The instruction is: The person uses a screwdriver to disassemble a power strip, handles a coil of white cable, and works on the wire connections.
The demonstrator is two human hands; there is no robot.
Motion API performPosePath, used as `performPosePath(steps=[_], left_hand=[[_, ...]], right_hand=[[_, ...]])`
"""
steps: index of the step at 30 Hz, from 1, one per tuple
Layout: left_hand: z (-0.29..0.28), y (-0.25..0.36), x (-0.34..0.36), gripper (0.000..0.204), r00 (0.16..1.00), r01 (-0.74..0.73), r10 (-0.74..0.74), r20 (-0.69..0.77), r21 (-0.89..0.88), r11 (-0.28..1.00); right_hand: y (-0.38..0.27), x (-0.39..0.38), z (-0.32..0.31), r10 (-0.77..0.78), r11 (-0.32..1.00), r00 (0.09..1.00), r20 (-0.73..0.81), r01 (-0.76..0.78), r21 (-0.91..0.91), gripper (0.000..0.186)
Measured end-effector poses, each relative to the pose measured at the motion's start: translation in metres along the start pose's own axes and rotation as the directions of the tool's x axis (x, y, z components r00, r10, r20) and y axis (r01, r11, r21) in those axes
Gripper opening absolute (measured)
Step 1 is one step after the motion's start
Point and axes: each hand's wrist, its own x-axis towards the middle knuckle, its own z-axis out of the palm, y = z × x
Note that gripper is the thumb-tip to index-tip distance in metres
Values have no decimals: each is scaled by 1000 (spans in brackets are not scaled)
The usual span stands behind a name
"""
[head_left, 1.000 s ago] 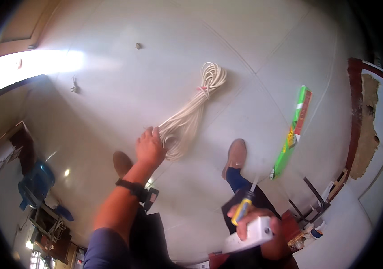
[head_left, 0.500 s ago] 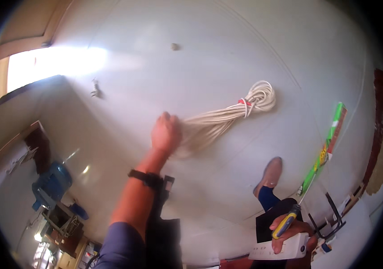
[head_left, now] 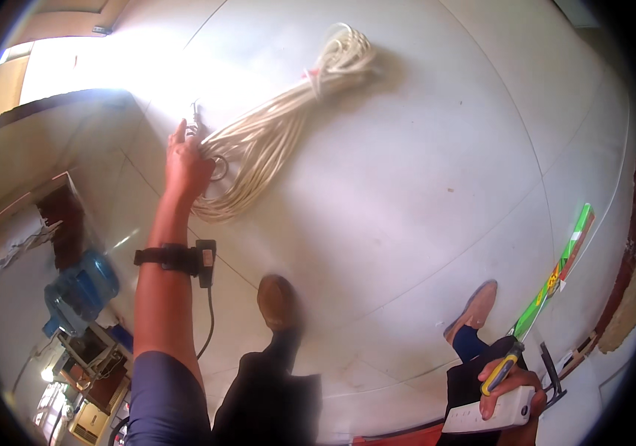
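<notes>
My left hand (head_left: 188, 165) is closed around the near end of a bundle of off-white cable (head_left: 270, 137), with one finger reaching forward. Red tie and a wrapped turn bind the cable near its far looped end. Just beyond my left fingertips, a small pale twisted piece (head_left: 194, 119) lies on the floor, partly hidden by the hand. Low at the right, my right hand (head_left: 513, 388) grips a yellow-and-grey screwdriver (head_left: 502, 372) together with a white power strip (head_left: 486, 418).
A long green box (head_left: 556, 279) lies on the floor at right, near a black metal frame (head_left: 552, 375). My brown shoes (head_left: 278, 303) rest on the pale tiles. A blue water bottle (head_left: 84, 291) stands at left. Bright light falls beside a wooden door (head_left: 65, 18).
My left hand has carried the cable bundle leftward and forward, up to the small pale piece. The view has shifted, showing both shoes. My right hand still holds the screwdriver and power strip.
</notes>
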Motion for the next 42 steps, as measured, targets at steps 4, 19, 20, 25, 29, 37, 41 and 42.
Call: performPosePath(steps=[4, 19, 20, 25, 29, 37, 41, 42], left_hand=[[0, -16, 23, 30, 998, -52, 50, 44, 62, 997], [55, 48, -55, 40, 982, 166, -162, 98, -41, 985], [53, 58, -60, 41, 971, 209, -194, 138, -99, 973], [17, 67, -93, 36, 928, 291, -228, 294, -189, 938], [-36, 36, -148, 32, 926, 305, -214, 311, -281, 910], [-182, -67, -415, 35, 759, 604, -519, 395, -127, 787], [-219, -71, -590, 37, 545, 828, -675, 498, -192, 527], [-226, -65, -638, 38, 502, 859, -685, 529, -211, 466]], right_hand=[[2, 2, 10, -21, 997, 1000, -5, 20, -69, 79], [-25, 3, 31, 333, 942, 938, -101, -336, -11, 83], [-7, -4, 19, 203, 979, 979, -3, -203, 14, 79], [23, -18, 18, 228, 968, 958, 173, -243, 68, 70], [28, -23, 27, 198, 980, 959, 204, -189, -63, 70], [-101, -49, 137, 290, 928, 874, 391, -156, -338, 67], [-166, -67, 223, 423, 824, 711, 562, -44, -565, 59], [-183, -83, 254, 420, 795, 695, 583, 28, -606, 63]])
